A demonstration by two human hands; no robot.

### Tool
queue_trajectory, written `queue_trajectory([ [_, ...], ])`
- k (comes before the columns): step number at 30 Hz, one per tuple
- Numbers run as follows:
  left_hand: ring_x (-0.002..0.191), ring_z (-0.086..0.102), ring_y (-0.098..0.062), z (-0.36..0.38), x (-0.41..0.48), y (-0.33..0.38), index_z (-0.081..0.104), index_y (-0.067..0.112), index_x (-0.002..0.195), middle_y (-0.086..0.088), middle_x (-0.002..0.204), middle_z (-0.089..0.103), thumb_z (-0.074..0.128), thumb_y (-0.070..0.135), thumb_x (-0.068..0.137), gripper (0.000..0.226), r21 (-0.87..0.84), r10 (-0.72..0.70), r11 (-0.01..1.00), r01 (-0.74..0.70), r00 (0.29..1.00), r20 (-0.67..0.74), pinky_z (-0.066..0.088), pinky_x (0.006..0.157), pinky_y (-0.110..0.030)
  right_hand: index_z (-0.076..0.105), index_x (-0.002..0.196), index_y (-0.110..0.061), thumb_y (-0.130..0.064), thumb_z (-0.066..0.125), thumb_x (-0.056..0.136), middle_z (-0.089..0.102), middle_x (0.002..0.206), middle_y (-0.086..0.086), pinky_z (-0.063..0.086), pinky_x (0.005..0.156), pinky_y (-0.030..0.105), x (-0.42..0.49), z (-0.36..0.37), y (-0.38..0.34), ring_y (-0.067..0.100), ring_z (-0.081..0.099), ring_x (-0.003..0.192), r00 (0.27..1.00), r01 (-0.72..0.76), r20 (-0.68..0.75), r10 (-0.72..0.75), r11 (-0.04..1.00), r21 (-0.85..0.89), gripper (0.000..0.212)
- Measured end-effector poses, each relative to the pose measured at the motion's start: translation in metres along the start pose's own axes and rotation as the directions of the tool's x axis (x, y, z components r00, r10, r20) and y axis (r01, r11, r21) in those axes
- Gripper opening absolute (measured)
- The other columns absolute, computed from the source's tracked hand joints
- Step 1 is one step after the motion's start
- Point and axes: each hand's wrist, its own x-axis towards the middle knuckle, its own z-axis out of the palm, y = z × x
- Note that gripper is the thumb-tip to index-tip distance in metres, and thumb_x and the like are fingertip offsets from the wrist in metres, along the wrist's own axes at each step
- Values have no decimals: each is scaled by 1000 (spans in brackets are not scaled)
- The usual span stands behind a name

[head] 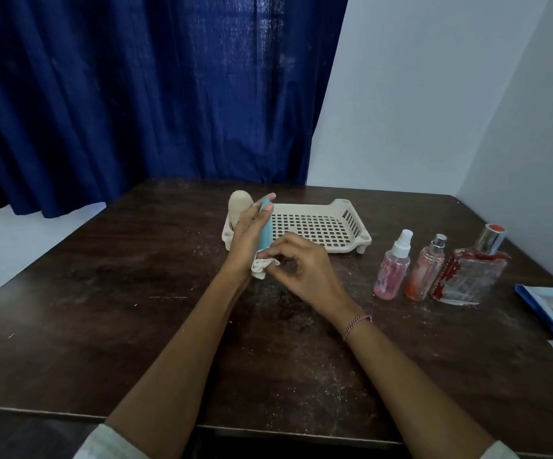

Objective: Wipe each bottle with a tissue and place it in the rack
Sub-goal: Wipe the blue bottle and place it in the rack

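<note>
Dark-blue curtain (142, 94) and pale wall fill the background, and below them a dark wooden table (136, 309), speckled with crumbs, takes up the lower half of the view. On its far middle part a cream rack (321, 223) with a perforated floor is set down; a beige rounded bottle (239, 203) is seen standing at its left end, partly hidden. Well to the right of the rack three bottles are lined up on the table, still outside it — a square clear bottle with red trim (470, 276), a slim reddish perfume bottle (424, 270) and a pink spray bottle (392, 266).

A slender teal bottle (265, 230) is gripped upright in the left hand (248, 236), its long axis nearly vertical, just in front of the rack's left front corner. A crumpled white tissue (261, 265) is pinched in the right hand (298, 263) and pressed against the bottle's lower end. Wiping is judged to be under way. The rack lies directly behind the bottle, so a short forward placement by the left hand — the nearer one — would be called for next.
</note>
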Motion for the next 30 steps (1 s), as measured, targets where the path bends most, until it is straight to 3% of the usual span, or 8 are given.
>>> queue_trajectory([
  [3,111,57,-25,-1,0,3,61,27,117,-15,122,57,58,53,82,43,-54,-24,998,25,1000,18,45,99,-43,70,98,-8,-3,72,76,62,90,3,43,73,8,1,1,-1,5,56,82,1000,17,3,-17,1000,-13,22],
  [6,84,64,-14,-2,1,1,52,14,128,-9,97,61,40,38,98,40,-117,-59,991,61,998,23,54,72,-27,70,99,-8,-5,71,78,62,90,3,45,71,11,3,0,0,6,57,82,1000,8,-17,-9,1000,-7,22],
  [9,77,63,-10,-2,1,1,49,9,130,-7,93,58,30,38,101,46,-182,-85,979,90,996,37,55,62,-23,70,100,-9,-4,69,79,62,89,2,47,68,13,3,-1,4,6,57,81,999,-26,-42,26,1000,-4,22],
  [13,52,58,-1,-2,-1,4,51,6,123,-2,77,48,26,39,100,47,-317,-100,941,120,992,77,47,48,-16,70,98,-7,-3,68,80,64,89,2,49,69,14,3,-3,10,7,59,79,991,-85,-99,85,996,4,18],
  [17,55,59,-4,-1,-2,5,52,8,126,-4,81,51,25,45,99,53,-362,-136,917,168,984,112,49,51,-19,70,98,-7,-4,67,81,63,90,0,53,72,25,2,-4,14,9,60,82,983,-132,-126,130,991,-4,17],
  [24,59,62,-7,3,-6,8,55,10,115,-2,74,59,28,44,100,46,-335,-143,929,159,987,73,52,53,-21,68,99,-3,0,65,81,61,91,6,44,71,9,1,2,3,6,55,83,988,-61,-143,53,997,-48,18],
  [30,60,58,-8,5,-6,4,57,13,95,-4,71,53,30,42,99,39,-286,-102,952,113,993,50,52,55,-20,67,100,-1,-1,62,83,58,94,8,44,85,18,0,5,-6,12,52,93,995,46,-85,-57,990,-132,18],
])
